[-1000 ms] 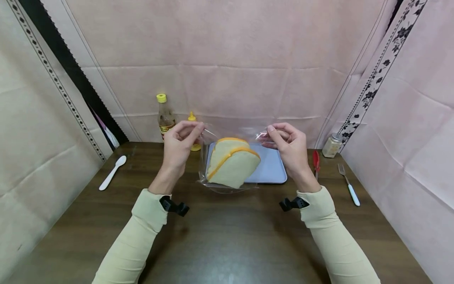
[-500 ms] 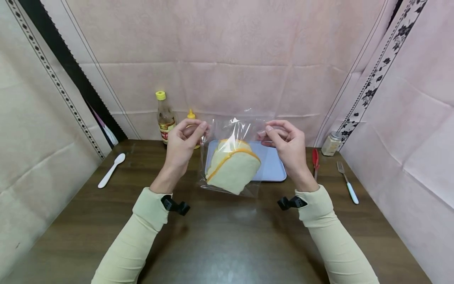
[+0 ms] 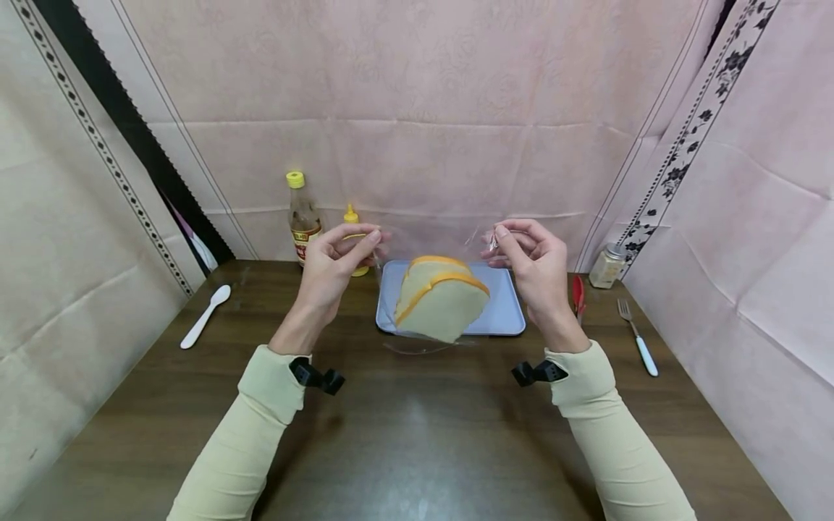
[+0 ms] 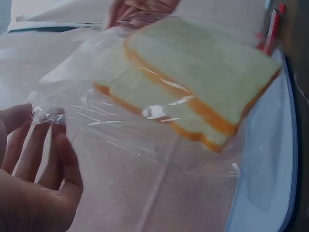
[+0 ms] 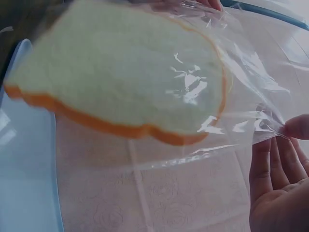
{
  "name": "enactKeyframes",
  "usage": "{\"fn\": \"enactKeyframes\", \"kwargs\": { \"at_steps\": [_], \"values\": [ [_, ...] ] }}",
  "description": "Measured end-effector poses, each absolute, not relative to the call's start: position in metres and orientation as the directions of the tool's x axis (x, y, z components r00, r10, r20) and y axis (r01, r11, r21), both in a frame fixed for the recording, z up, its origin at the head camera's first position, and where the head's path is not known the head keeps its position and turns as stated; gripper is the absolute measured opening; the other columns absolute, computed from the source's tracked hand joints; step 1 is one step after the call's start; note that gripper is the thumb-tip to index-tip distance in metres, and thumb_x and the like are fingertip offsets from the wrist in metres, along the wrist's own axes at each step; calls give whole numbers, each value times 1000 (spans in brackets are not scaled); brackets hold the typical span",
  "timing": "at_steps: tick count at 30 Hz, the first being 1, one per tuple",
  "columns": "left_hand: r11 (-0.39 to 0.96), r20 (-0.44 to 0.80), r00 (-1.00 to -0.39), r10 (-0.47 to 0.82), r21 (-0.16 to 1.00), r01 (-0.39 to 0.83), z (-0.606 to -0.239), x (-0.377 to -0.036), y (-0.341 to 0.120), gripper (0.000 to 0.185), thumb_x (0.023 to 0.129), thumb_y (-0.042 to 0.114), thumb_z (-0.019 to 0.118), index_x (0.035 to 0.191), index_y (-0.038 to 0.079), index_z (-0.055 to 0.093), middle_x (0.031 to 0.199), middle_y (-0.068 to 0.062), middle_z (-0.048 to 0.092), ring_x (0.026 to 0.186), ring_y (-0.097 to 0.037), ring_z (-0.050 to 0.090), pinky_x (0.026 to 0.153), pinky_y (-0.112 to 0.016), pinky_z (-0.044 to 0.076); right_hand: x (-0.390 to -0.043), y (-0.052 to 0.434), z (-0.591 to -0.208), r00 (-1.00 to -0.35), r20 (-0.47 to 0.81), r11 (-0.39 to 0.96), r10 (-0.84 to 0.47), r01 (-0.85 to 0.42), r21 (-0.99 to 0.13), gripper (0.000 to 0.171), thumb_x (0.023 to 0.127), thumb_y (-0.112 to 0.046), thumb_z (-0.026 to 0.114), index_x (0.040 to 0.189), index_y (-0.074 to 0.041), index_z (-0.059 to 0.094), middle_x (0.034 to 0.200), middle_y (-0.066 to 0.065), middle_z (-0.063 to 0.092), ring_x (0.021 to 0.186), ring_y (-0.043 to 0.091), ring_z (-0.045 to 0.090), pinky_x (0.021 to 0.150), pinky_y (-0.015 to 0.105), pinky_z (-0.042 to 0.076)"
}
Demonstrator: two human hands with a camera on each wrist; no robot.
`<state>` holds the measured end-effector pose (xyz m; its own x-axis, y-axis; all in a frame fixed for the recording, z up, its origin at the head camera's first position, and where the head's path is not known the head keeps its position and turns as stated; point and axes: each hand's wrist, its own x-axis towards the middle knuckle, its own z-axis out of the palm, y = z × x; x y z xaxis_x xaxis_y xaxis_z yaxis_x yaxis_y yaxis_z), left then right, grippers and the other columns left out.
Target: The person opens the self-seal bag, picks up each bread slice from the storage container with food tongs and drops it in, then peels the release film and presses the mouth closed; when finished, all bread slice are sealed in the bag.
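A clear plastic bag holds two slices of bread, white-green with orange crusts, one overlapping the other. My left hand pinches one upper corner of the bag between thumb and fingers. On the opposite side, my right hand pinches the other corner, seen close up in the right wrist view. Stretched between both hands, the bag hangs in front of a light blue tray, which it partly covers in the head view.
A sauce bottle and a yellow squeeze bottle stand behind the left hand. A white spoon lies at left. At right are a red-handled utensil, a fork and a seasoning jar.
The bread in the bag dipped lower half a second ago, then rose again and now sits slightly further right. Both hands keep their pinch on the bag.
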<state>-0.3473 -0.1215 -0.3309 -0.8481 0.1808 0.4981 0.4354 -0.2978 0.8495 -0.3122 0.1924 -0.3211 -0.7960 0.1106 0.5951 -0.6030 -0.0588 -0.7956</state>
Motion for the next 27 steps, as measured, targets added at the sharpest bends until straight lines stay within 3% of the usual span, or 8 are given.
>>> {"fn": "enactKeyframes", "kwargs": {
  "at_steps": [7,17,20,27],
  "values": [
    [-504,405,-864,298,836,218,-330,-349,-128,16,104,10,73,116,11,84,113,-3,84,103,-16,81,94,-31,64,-312,198,-319,-791,603,-33,104,-608,-793,25,104,-17,74,120,3,73,95,3,84,75,15,80,71,31,67],
    [-566,372,-845,384,818,103,-328,-347,-131,18,103,10,74,118,9,83,115,-5,83,105,-17,81,97,-31,64,-309,201,-316,-791,599,-34,125,-606,-794,29,103,-19,76,121,4,74,90,1,83,73,13,79,68,28,66],
    [-540,384,-850,360,829,146,-328,-346,-129,19,104,11,72,121,8,82,115,-5,83,107,-17,81,100,-33,64,-308,201,-316,-793,597,-37,121,-604,-796,28,104,-19,76,121,4,74,91,1,83,73,13,79,68,28,66],
    [-342,549,-816,179,813,472,-328,-340,-114,23,104,10,73,123,-1,78,111,-6,85,100,-18,83,88,-33,67,-308,197,-316,-793,604,-55,74,-608,-792,21,105,-15,74,117,2,73,96,3,84,75,15,81,70,29,67]
  ]
}}
